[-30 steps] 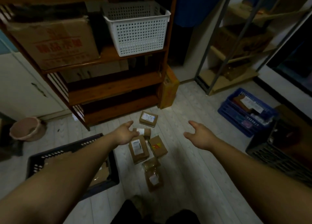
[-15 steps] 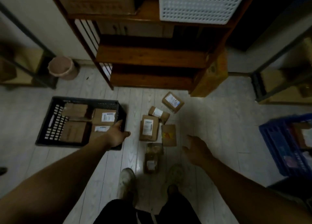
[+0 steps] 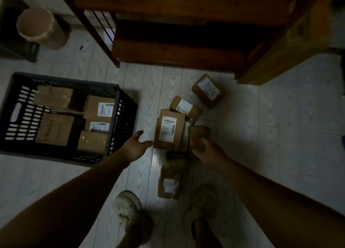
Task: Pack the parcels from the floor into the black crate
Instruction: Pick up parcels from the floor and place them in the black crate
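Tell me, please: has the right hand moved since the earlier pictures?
Yes. The right hand has moved toward the parcel pile and now grips the small parcel beside the large labelled parcel.

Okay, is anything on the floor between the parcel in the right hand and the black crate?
Yes. The large labelled parcel lies on the floor between the small parcel in the right hand and the black crate. The open left hand hovers there too. Lifted, the parcel passes over both.

Both my forearms reach forward and down, bare to the elbow. My left hand (image 3: 134, 146) is spread, palm turned inward, thumb up and fingers loose, holding nothing. My right hand (image 3: 207, 152) has its fingers curled closed around a small parcel's near end.
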{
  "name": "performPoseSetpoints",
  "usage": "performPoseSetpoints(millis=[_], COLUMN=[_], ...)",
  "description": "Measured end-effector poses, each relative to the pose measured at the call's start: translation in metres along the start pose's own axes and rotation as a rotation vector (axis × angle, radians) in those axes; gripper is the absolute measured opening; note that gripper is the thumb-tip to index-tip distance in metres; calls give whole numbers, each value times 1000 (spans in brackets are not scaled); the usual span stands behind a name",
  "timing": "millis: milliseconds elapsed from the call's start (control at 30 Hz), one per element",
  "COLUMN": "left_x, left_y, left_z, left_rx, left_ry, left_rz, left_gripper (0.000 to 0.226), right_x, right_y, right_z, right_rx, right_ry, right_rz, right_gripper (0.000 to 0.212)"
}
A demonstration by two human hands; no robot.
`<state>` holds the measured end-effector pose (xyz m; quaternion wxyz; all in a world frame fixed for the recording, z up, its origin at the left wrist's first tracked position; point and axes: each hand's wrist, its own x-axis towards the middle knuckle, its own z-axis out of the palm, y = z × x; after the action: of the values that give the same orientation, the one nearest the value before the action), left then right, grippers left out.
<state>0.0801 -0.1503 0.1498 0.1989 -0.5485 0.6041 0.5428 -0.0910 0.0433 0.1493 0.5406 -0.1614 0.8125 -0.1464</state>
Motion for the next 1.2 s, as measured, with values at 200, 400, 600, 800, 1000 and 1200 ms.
performPoseSetpoints(millis=[200, 400, 600, 800, 1000, 1200], left_x=[129, 201, 207, 126, -17, -175], left_y=[-52, -86, -91, -69, -24, 15], left_z=[44, 88, 96, 63, -17, -115], left_rx=[-15, -137, -288, -379, -374, -344], left_ry=[63, -48, -64, 102, 63, 53], left_rz=[-13, 28, 80, 137, 195, 288], left_gripper=[73, 70, 49, 39, 54, 49], right_x=[132, 210, 213, 125, -15, -174], right_y=[28, 45, 39, 1, -73, -153], right_z=[69, 114, 126, 107, 78, 65], right_rx=[183, 142, 260, 311, 401, 555], right_ry=[-9, 46, 100, 183, 244, 324], right_rz=[68, 115, 127, 41, -51, -137], right_gripper=[71, 83, 65, 66, 63, 62])
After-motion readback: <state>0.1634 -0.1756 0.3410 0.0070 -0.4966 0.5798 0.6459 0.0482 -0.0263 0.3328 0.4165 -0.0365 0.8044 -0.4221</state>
